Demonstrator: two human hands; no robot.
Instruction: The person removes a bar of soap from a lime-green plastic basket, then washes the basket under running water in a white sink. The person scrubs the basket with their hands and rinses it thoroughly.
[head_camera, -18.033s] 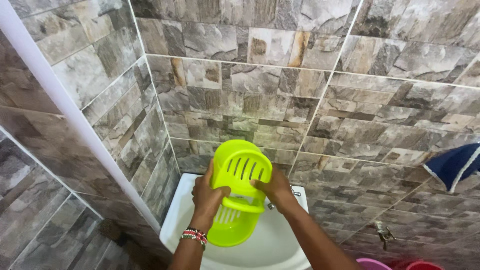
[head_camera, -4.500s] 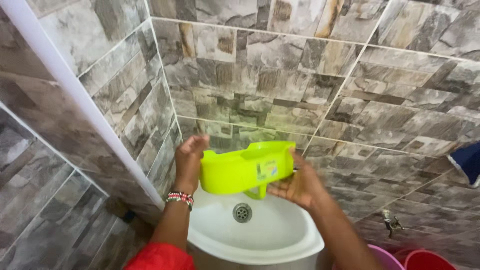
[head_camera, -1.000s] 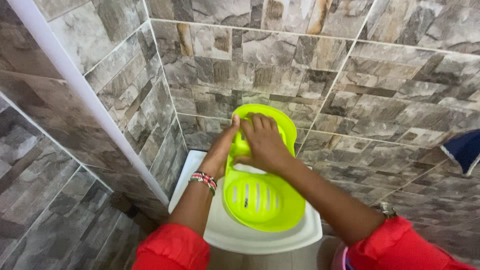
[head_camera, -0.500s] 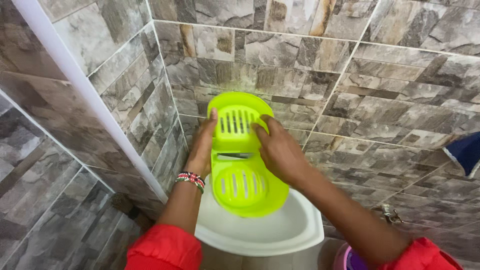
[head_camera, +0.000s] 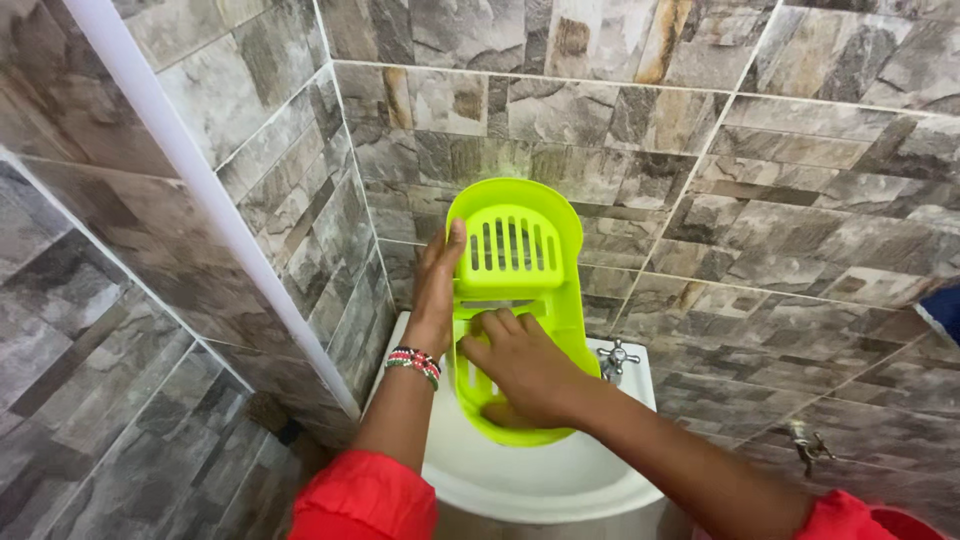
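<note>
Lime-green plastic soap rack (head_camera: 515, 250), a two-tier holder with slotted trays, stands upright against the stone-patterned tiled wall (head_camera: 640, 120) in the corner, directly above the white wash basin (head_camera: 540, 480). The left hand (head_camera: 437, 290) lies flat along the rack's left edge, fingers extended upward, apparently bracing it against the tiles. The right hand (head_camera: 520, 370) rests in the lower tray, fingers spread and pressing on the slotted surface, seemingly to keep the piece steady. A chrome tap (head_camera: 617, 358) sits just right of the rack, and a beaded bracelet (head_camera: 412, 364) circles the left wrist.
</note>
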